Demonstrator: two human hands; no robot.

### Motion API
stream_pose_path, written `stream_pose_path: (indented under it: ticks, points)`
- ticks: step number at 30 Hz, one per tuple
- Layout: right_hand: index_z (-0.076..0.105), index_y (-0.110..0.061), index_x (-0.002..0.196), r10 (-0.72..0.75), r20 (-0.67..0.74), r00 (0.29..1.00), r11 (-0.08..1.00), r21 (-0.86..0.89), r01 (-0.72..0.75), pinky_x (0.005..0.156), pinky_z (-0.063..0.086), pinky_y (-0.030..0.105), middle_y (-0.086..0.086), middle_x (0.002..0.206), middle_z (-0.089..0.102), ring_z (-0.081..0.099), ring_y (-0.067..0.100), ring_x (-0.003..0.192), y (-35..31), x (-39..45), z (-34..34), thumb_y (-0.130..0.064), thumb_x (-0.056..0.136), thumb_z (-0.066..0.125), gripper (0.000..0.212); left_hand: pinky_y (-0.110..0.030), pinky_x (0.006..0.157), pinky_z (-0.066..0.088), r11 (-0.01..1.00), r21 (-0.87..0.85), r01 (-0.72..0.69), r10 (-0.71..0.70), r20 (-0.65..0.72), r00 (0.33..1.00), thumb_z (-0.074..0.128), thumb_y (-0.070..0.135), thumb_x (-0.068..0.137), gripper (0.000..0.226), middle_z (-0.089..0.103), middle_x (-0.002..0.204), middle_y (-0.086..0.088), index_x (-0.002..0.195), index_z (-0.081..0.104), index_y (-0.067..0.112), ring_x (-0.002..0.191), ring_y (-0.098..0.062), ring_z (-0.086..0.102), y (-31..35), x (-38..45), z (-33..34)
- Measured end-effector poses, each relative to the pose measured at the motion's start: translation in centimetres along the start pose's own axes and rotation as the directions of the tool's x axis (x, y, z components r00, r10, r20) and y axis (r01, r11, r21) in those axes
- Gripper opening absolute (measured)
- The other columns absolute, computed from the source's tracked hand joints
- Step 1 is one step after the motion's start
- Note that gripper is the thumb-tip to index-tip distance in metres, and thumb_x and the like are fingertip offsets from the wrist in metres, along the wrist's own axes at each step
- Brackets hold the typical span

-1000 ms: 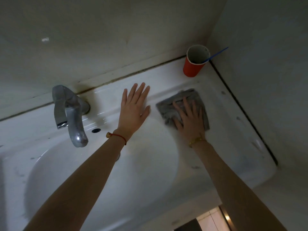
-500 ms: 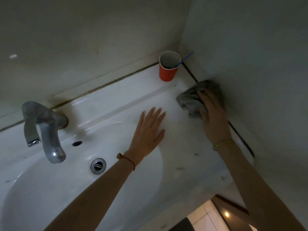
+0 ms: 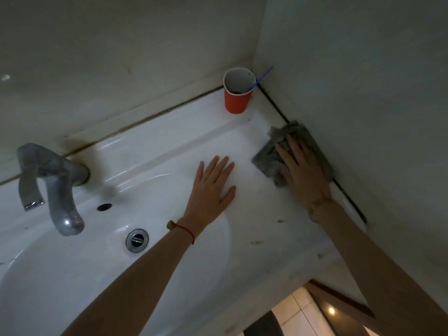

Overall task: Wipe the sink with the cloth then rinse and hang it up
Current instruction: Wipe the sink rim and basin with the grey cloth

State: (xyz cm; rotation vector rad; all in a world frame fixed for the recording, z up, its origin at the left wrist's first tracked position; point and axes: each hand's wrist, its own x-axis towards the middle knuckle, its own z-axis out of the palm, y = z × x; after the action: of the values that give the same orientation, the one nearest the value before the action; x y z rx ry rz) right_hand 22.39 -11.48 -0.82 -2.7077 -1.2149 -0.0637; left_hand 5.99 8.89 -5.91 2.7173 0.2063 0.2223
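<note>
A white ceramic sink (image 3: 150,151) fills the view, with its basin at lower left and a flat ledge on the right. A grey cloth (image 3: 268,158) lies flat on that ledge, close against the right wall. My right hand (image 3: 300,170) presses down on the cloth with fingers spread, covering most of it. My left hand (image 3: 213,190) rests flat and empty on the sink's rim, just left of the cloth, fingers apart. A red string is tied round my left wrist.
A chrome tap (image 3: 51,185) stands at the left over the basin, above the drain (image 3: 137,240) and overflow hole (image 3: 104,206). A red cup (image 3: 236,98) with a blue stick in it sits in the back corner. Walls close in behind and on the right.
My right hand has slid the cloth from the middle of the ledge out to the right wall. My left hand has shifted a little to the right along the rim.
</note>
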Motion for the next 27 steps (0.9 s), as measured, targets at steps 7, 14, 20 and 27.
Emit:
stream_pose_path:
  ticks: [7, 14, 20, 27]
  points:
    - [0.037, -0.009, 0.145, -0.025, -0.029, 0.999, 0.998, -0.051, 0.024, 0.110, 0.031, 0.047, 0.019, 0.150, 0.035, 0.038, 0.039, 0.132, 0.9, -2.2, -0.8, -0.022, 0.090, 0.057, 0.060, -0.050, 0.124, 0.010, 1.000, 0.012, 0.005, -0.006, 0.013, 1.000, 0.037, 0.043, 0.101, 0.058, 0.030, 0.161, -0.003, 0.152, 0.034, 0.017, 0.152, -0.023, 0.017, 0.1, 0.0, -0.2]
    - [0.040, -0.009, 0.144, -0.010, 0.039, 0.999, 0.998, 0.056, 0.007, 0.114, 0.025, 0.050, 0.019, 0.154, 0.028, 0.024, 0.038, 0.140, 1.9, -5.8, -1.2, -0.009, 0.087, 0.064, 0.062, -0.050, 0.124, 0.009, 1.000, 0.006, 0.027, -0.027, 0.021, 0.999, 0.039, 0.042, 0.099, 0.058, 0.031, 0.161, -0.002, 0.152, 0.036, 0.018, 0.152, -0.022, 0.018, 0.3, 0.2, -0.4]
    - [0.038, -0.007, 0.144, -0.060, 0.093, 0.994, 0.993, 0.102, 0.050, 0.116, 0.017, 0.052, 0.023, 0.154, 0.025, 0.024, 0.044, 0.140, 1.0, 2.3, -0.7, -0.033, 0.092, 0.037, 0.058, -0.049, 0.125, 0.008, 0.999, 0.024, 0.037, -0.038, 0.042, 0.998, 0.039, 0.044, 0.101, 0.058, 0.028, 0.162, -0.001, 0.153, 0.032, 0.019, 0.153, -0.021, 0.015, 0.3, 0.1, -0.6]
    - [0.037, -0.011, 0.145, 0.066, 0.044, 0.997, 0.985, 0.154, -0.072, 0.114, 0.018, 0.053, 0.015, 0.156, 0.022, 0.015, 0.028, 0.143, 2.0, -11.6, -2.9, -0.013, 0.085, 0.063, 0.066, -0.049, 0.124, 0.012, 0.999, 0.029, 0.032, -0.033, 0.010, 0.999, 0.043, 0.042, 0.099, 0.057, 0.032, 0.160, -0.001, 0.151, 0.037, 0.018, 0.152, -0.021, 0.019, 0.5, 0.2, -0.5]
